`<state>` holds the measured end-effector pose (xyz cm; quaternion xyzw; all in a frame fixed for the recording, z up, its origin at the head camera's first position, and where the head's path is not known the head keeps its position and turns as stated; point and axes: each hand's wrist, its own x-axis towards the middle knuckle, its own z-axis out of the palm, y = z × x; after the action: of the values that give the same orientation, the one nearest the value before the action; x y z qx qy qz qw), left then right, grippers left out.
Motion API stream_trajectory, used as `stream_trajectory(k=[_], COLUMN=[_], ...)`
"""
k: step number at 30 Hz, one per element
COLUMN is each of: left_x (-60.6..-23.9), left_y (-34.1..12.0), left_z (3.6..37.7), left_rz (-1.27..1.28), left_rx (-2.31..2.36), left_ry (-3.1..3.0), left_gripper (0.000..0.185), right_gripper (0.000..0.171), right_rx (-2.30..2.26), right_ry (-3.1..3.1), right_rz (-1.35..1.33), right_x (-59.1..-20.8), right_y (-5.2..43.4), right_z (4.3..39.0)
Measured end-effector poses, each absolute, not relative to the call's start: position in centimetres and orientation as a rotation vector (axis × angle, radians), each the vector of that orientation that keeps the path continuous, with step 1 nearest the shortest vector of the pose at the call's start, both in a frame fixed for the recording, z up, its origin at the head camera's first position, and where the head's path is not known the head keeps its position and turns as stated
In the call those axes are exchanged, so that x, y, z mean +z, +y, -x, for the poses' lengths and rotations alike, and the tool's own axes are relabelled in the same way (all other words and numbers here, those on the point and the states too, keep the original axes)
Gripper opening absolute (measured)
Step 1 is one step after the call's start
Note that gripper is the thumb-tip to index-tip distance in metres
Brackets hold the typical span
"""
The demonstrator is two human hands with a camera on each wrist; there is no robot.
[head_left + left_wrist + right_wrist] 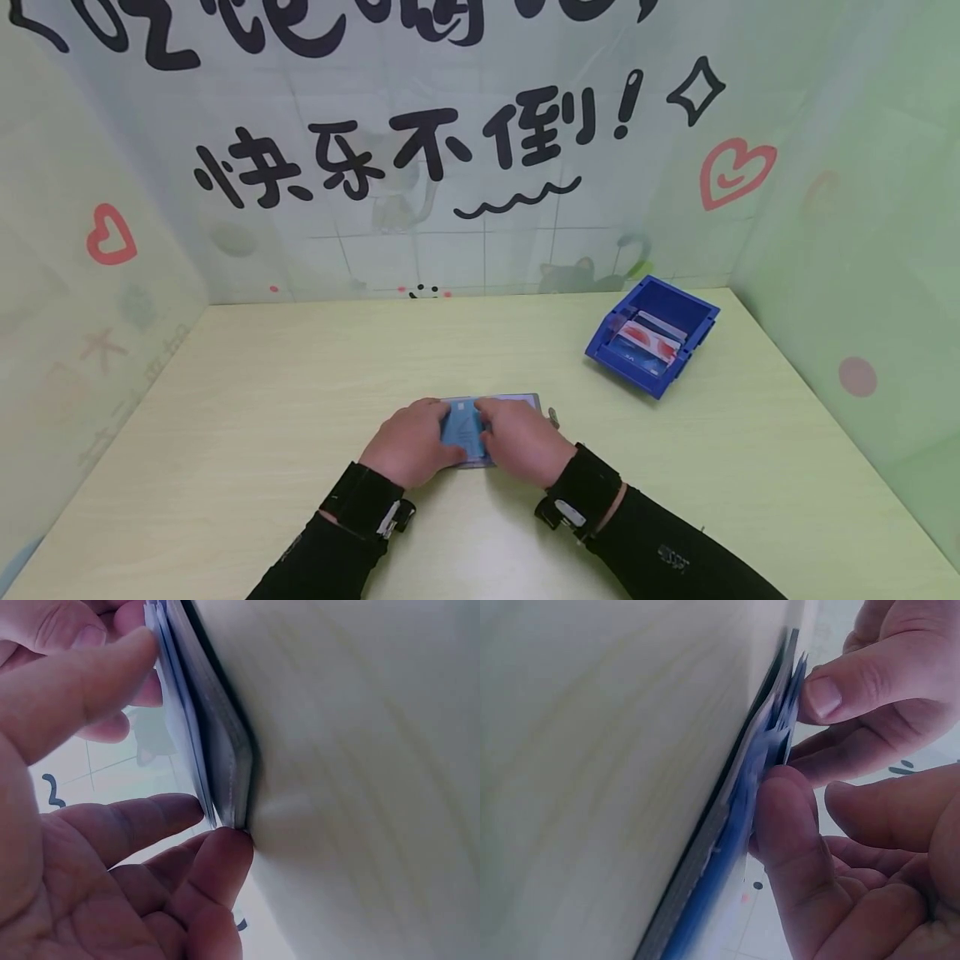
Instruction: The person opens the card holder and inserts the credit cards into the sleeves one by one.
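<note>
A thin stack of light-blue cards point(462, 432) lies over a flat, grey-edged case point(531, 399) at the middle of the table. My left hand point(411, 443) grips the left side of the stack, thumb at the near edge and fingertips at the far edge. From the right, my right hand point(525, 443) pinches the cards, its thumb point(786, 814) against their near edge. The left wrist view has the cards point(178, 712) slightly apart from the case point(238, 761) below. A small metallic tab point(553, 417) sticks out beyond the right hand, which covers much of the case.
Back right on the table point(315, 358) stands a tilted blue plastic box point(652, 333), holding a red-and-white card point(648, 340) and blue ones. Printed cloth walls point(420, 250) enclose the table at the back and on both sides.
</note>
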<state>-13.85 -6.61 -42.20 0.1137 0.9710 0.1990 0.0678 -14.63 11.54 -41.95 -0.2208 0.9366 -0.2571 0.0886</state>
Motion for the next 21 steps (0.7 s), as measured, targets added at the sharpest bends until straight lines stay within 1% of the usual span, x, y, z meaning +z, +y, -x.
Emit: stream_trajectory(k=[3,9,11,15,17,21], left_x=[-42.2,-42.1,-42.1,-42.1,-42.1,-42.2], left_y=[-6.5,-6.5,-6.5,-6.4,-6.3,-6.2], left_z=[13.9,13.7,13.7,13.7,13.7,13.8], left_rz=[-0.344,-0.362,-0.364,-0.349,-0.338,-0.290], left_rx=[0.614,0.628,0.634,0.649,0.653,0.645], left_ry=[2.922,2.934,2.939,2.937,2.931,2.918], left_gripper=[0.068,0.067,0.066,0.064,0.066,0.069], right_gripper=[0.032,0.029,0.032,0.045,0.045,0.040], right_rx=[-0.773,-0.783,-0.775,-0.774,-0.801,-0.844], right_ry=[2.786,2.768,2.760,2.740,2.730,2.782], right_rz=[0.675,0.698,0.712,0.713,0.678,0.572], right_x=[-42.0,-42.0,-41.8,-41.4,-41.1,-39.9], right_y=[11.6,11.5,11.4,11.7,12.0,13.3], right_z=[14.6,14.4,14.2,14.1,14.3,15.2])
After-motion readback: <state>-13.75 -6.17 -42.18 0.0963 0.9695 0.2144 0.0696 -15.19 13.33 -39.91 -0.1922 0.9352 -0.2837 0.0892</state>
